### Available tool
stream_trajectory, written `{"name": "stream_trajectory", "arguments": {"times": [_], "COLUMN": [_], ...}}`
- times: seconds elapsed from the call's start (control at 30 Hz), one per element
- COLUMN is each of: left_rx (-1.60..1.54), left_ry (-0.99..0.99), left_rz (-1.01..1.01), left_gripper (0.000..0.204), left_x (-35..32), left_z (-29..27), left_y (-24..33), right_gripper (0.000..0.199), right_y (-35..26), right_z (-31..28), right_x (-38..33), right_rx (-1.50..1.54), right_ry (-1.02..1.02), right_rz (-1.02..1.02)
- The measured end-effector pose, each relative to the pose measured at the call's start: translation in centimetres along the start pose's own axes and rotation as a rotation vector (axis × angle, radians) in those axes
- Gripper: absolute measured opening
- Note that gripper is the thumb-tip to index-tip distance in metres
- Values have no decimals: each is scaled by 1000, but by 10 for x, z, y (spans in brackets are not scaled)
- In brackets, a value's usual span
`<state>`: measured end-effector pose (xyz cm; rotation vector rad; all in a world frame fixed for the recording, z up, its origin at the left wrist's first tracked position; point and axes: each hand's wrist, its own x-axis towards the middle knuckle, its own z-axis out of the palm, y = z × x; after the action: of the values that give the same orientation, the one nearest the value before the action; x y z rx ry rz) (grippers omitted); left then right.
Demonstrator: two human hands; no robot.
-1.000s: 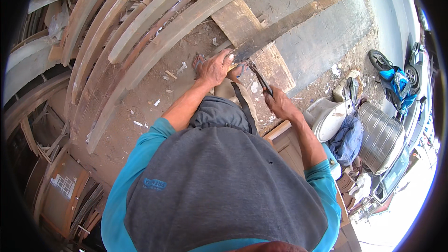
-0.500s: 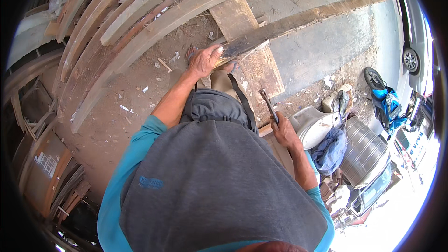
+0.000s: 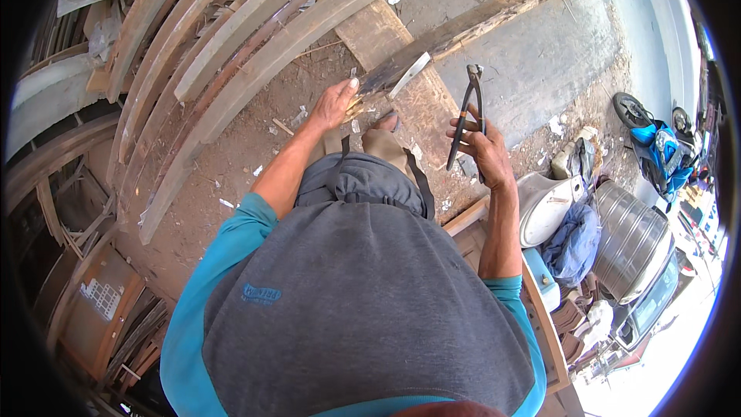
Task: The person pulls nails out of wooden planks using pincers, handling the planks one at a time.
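Note:
My left hand [image 3: 337, 104] is closed on the near end of a long, weathered wooden beam [image 3: 505, 17]. A pale strip [image 3: 411, 75] stands out along the beam's edge near that end. The beam crosses over a flat wooden board [image 3: 423, 114] on the ground. To the right of the board, my right hand [image 3: 488, 153] grips a pair of pincers [image 3: 474, 72], its metal jaws pointing away from me. Their dark handles are spread apart between my fingers. The jaws are clear of the beam, with nothing visible in them.
Several long timbers [image 3: 255, 62] lean at the left. Wood chips litter the dirt floor [image 3: 208, 154]. To my right are a white basin-like piece [image 3: 544, 205], a ribbed metal tank [image 3: 629, 239], blue cloth [image 3: 573, 243] and a wooden frame [image 3: 544, 324]. A blue motorcycle [image 3: 656, 154] stands farther off.
My right hand has moved forward and up with the pincers, whose handles now show spread apart. The left hand stays on the beam's end. My view has shifted slightly.

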<state>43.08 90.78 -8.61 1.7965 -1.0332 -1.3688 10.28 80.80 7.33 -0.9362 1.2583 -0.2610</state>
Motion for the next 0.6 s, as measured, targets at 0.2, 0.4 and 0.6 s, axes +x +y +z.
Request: {"name": "stream_trajectory", "arguments": {"times": [0.2, 0.4, 0.6], "left_rx": [-490, -193, 387], "left_ry": [-134, -124, 209], "left_rz": [-458, -460, 213], "left_gripper": [76, 76, 62], "left_x": [16, 35, 11], "left_z": [-9, -27, -25], "left_y": [-8, -34, 106], "right_gripper": [66, 66, 66], "right_y": [7, 31, 28], "right_z": [68, 81, 81], "right_x": [-5, -5, 5], "right_rx": [-37, -120, -113], "right_ry": [-50, -70, 22], "right_rz": [134, 107, 79]}}
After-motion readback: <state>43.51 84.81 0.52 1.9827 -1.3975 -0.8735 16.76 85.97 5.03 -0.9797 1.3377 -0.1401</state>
